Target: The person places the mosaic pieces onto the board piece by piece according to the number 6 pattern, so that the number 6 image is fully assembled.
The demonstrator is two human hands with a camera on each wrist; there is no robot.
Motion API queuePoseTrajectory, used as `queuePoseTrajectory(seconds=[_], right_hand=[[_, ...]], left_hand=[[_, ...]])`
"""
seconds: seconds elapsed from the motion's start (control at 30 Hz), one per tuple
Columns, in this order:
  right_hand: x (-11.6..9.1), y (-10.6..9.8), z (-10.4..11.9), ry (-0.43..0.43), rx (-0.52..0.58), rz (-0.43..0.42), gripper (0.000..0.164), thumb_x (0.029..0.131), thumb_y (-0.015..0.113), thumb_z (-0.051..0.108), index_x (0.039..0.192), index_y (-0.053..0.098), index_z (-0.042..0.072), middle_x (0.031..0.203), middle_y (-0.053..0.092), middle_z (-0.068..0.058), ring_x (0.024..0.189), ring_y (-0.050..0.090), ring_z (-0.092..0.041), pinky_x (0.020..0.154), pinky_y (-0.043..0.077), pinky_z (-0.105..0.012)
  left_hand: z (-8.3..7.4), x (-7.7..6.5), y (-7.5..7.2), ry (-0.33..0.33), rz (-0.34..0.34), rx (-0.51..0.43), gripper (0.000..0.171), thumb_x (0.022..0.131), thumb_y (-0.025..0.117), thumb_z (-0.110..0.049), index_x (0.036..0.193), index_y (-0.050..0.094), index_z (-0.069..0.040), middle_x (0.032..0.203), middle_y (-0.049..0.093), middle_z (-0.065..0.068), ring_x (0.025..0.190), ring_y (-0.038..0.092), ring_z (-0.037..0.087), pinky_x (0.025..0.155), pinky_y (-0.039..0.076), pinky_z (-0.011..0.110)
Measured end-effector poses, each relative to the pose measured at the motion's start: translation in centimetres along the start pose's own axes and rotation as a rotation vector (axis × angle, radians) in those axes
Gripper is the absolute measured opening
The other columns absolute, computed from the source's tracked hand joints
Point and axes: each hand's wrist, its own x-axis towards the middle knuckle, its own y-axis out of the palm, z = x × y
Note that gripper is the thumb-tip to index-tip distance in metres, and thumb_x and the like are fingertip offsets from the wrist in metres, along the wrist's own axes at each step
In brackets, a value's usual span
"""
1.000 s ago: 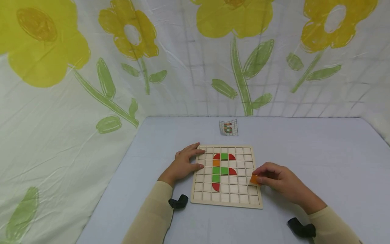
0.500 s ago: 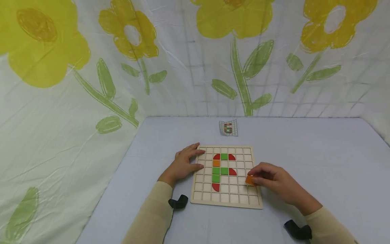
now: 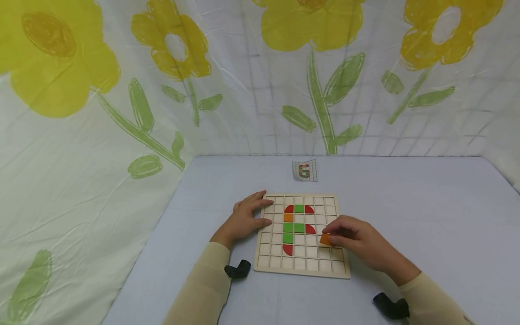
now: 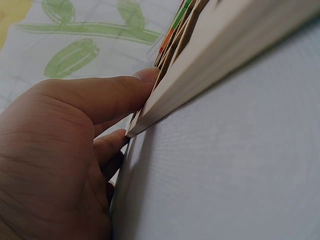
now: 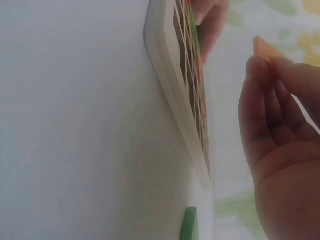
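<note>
A wooden grid board (image 3: 302, 272) lies on the table. Pieces fill part of its left half: an orange square (image 3: 288, 217), several green squares (image 3: 288, 228) and several red quarter circles (image 3: 288, 249). Over the board's right side, my right hand (image 3: 361, 241) pinches an orange square tile (image 3: 325, 239) between thumb and fingertips. That tile (image 5: 265, 48) appears raised above the board in the right wrist view. My left hand (image 3: 243, 220) rests at the board's left edge, fingers spread. In the left wrist view its thumb (image 4: 120, 92) lies on the rim and a fingertip touches the side.
Behind the board lies a small printed card (image 3: 304, 170) with a coloured grid pattern. A green piece (image 5: 190, 225) sits on the table beside the board in the right wrist view. A flowered curtain (image 3: 235, 113) hangs along the back and left.
My right hand has moved left with the orange tile, from the board's right edge to farther over the grid. The left hand and the board have stayed put.
</note>
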Motion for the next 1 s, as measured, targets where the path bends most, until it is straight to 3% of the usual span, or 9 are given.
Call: queuePoseTrajectory(seconds=[0.33,0.6,0.83,1.0], right_hand=[[1.3,0.6,0.5,0.037,-0.072,-0.009,0.014,0.103,0.077,0.01,0.115,0.077,0.018,0.113,0.072,0.003,0.1,0.068,-0.021,0.089,0.059,-0.03],[2.4,1.4,1.2,0.04,-0.014,-0.005,0.013,0.104,0.075,0.006,0.116,0.077,0.01,0.111,0.073,-0.002,0.098,0.07,-0.022,0.089,0.059,-0.03],[3.5,2.3,1.4,0.016,-0.012,-0.012,0.014,0.104,0.074,0.004,0.115,0.078,0.011,0.11,0.072,-0.001,0.098,0.071,-0.021,0.088,0.06,-0.031],[3.8,3.2,1.4,0.054,0.009,-0.018,0.011,0.105,0.074,0.008,0.114,0.079,0.01,0.11,0.073,-0.002,0.097,0.072,-0.021,0.088,0.06,-0.031]], left_hand=[[0.0,0.2,0.0,0.024,0.004,0.022,0.059,0.094,0.086,-0.033,0.15,0.068,-0.024,0.174,0.035,-0.006,0.162,0.021,0.017,0.125,0.009,0.05],[0.0,0.1,0.0,0.01,-0.001,0.017,0.059,0.094,0.086,-0.034,0.15,0.068,-0.025,0.174,0.035,-0.008,0.163,0.02,0.017,0.126,0.011,0.051],[-0.2,0.1,-0.1,0.012,0.001,0.019,0.059,0.095,0.086,-0.033,0.15,0.068,-0.025,0.174,0.035,-0.007,0.163,0.02,0.018,0.126,0.01,0.051],[-0.3,0.0,-0.2,0.008,0.009,0.028,0.059,0.095,0.085,-0.034,0.151,0.067,-0.025,0.174,0.034,-0.008,0.163,0.019,0.018,0.126,0.01,0.051]])
